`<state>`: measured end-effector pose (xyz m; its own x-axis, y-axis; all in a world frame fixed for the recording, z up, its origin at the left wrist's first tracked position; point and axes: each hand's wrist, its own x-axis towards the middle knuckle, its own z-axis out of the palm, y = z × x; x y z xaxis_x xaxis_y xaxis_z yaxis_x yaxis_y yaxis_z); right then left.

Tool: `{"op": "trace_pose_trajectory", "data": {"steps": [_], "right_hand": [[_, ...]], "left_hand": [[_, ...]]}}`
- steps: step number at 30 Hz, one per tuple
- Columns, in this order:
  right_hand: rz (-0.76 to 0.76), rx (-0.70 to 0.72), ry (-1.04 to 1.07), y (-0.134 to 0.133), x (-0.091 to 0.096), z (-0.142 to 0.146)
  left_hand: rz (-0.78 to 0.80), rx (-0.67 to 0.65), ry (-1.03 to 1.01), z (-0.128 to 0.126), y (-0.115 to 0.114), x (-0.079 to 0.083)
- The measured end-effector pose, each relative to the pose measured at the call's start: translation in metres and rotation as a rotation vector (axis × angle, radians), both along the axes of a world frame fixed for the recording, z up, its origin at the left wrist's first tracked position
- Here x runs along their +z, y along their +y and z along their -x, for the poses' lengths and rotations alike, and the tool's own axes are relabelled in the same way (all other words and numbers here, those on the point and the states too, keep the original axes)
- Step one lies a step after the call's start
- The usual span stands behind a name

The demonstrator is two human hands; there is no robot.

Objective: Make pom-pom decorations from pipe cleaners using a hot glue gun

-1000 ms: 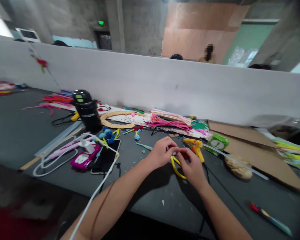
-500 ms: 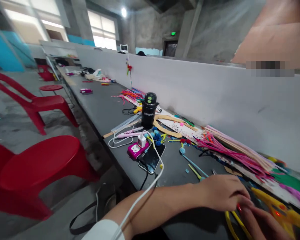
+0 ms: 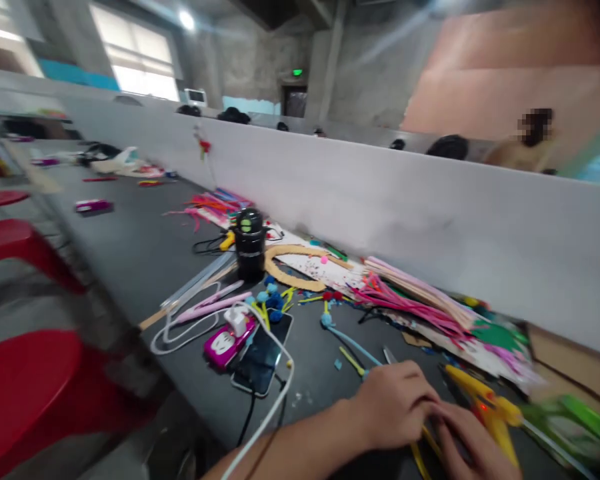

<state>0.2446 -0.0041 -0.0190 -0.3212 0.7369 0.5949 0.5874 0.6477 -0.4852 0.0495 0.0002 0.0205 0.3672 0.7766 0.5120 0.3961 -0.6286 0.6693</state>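
My left hand is closed, its fingertips brought against those of my right hand near the front edge of the table. The right fingers are also bent and pressed together. Whatever they pinch is hidden by the fingers and blurred. A yellow loop shows below the hands, and a pointed metal tip pokes out beyond the left one. Just right of them lies a yellow glue gun with a red light. A light-blue pipe cleaner and a yellow-green one lie by the left hand.
A black bottle stands beyond a phone and a magenta power socket. A white cable crosses my left forearm. Pipe cleaners lie along the white partition. Red stools stand at left.
My view has swung right, so the scene sits further left. Both hands stay together. A red spot seen earlier at the fingertips is now hidden.
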Motion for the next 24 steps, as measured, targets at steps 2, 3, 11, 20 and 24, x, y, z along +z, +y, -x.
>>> {"op": "trace_pose_trajectory", "data": {"steps": [2,3,11,20,24], "right_hand": [[-0.012,0.007,0.054,-0.008,0.009,0.010],[0.003,-0.010,0.080,-0.011,0.013,0.014],[0.274,-0.021,0.175,-0.033,0.030,0.022],[0.397,-0.015,0.274,-0.034,0.030,0.021],[0.485,0.199,0.155,-0.034,0.036,0.017]], "left_hand": [[0.035,0.010,-0.040,-0.001,0.000,0.001],[0.049,0.002,-0.057,-0.002,0.000,0.002],[0.070,-0.039,-0.045,-0.001,-0.003,0.014],[0.119,0.096,-0.004,0.016,0.018,0.007],[0.101,0.139,-0.048,0.023,0.022,0.008]]}}
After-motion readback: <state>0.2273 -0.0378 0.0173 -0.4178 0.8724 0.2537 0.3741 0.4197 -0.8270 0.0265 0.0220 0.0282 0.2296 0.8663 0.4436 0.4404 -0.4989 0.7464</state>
